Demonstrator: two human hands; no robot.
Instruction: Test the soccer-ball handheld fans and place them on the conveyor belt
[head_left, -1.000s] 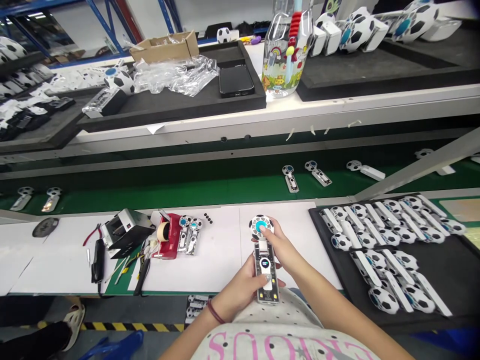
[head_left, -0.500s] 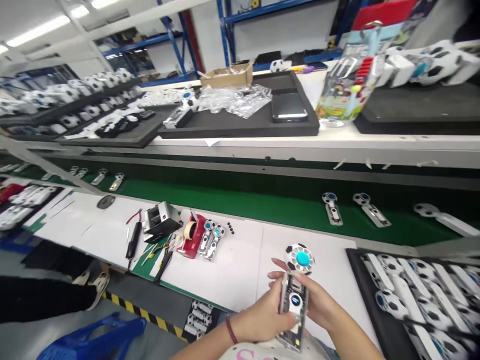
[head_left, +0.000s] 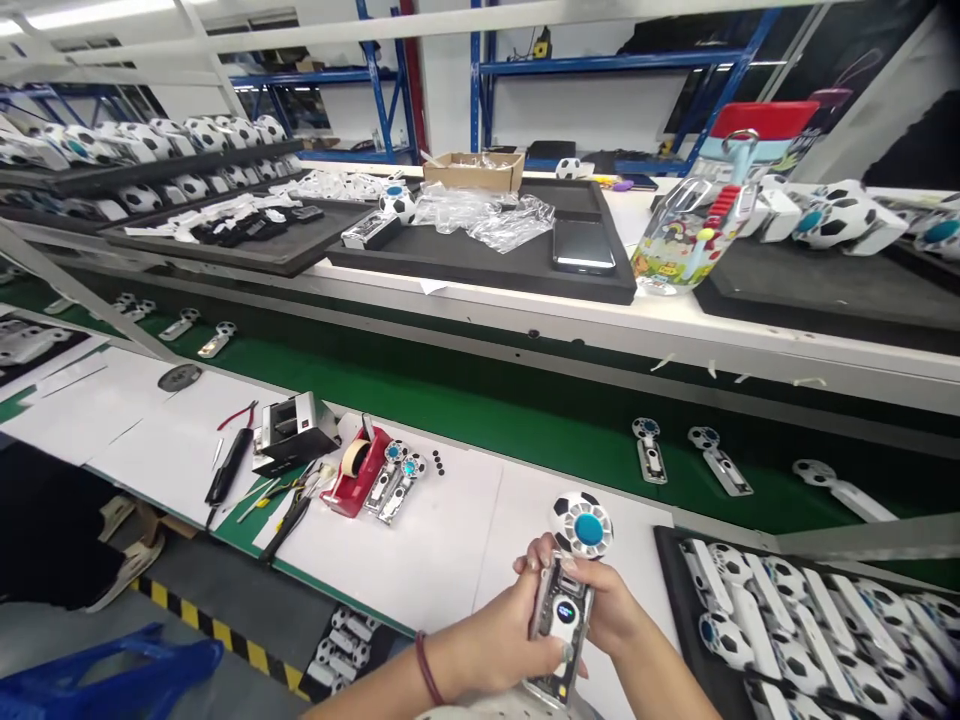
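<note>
A handheld device with a soccer-ball head is held between my two hands over the white work surface. Its open body shows electronics and a small round lit screen, and a blue disc sits in the ball's face. My left hand wraps the left side of the body, with the thumb on its lower front. On the other side, my right hand grips near the neck, its thumb just below the ball. Both hands are closed on the device; some fingers are hidden behind it.
A black tray of similar devices lies at the right. Left of my hands stand a red tape dispenser, two devices, a black-and-white box and pliers. Beyond runs a green conveyor carrying several devices, below a shelf with trays and a bottle.
My view has turned, so most of the bench stands further left in the picture. My left fingers have curled in near the device's neck, where they were more stretched out. The device stays in both hands.
</note>
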